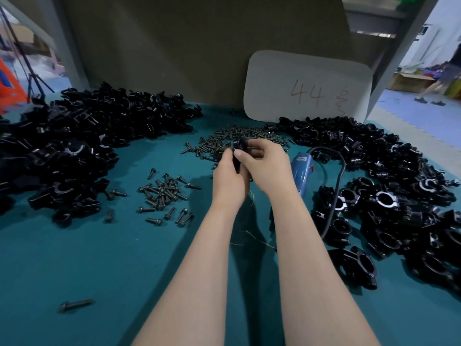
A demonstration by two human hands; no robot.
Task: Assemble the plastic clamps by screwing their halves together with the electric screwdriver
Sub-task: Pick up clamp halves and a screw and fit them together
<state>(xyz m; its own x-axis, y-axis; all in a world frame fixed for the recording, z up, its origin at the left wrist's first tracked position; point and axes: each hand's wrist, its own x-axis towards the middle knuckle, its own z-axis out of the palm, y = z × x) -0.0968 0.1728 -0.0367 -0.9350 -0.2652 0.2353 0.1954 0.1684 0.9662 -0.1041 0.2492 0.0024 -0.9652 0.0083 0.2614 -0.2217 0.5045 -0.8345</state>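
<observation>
View from the head camera. We see the left hand (230, 176) and the right hand (270, 168) meeting above the middle of the teal surface (99, 258). The fingers of both are curled round one black clamp (239, 147), gripping it from either side. We cannot tell how the clamp's halves sit, since the fingers hide most of it.

Just beyond the hands lies the far pile of screws (239, 136). A smaller near pile of screws (162, 193) lies to their left. The blue electric screwdriver (303, 168) rests on the surface just right of the right wrist, and its black cord (336, 193) loops toward the right heap of clamps (389, 186). That heap runs close along the surface's right edge.

The left heap of clamp parts (74, 136) fills the far left. A brown board (187, 46) closes the back edge, and a grey card (308, 87) marked "44" leans against it. The widest stretch of teal lies near left, beside the forearms, and carries a single screw (74, 305).
</observation>
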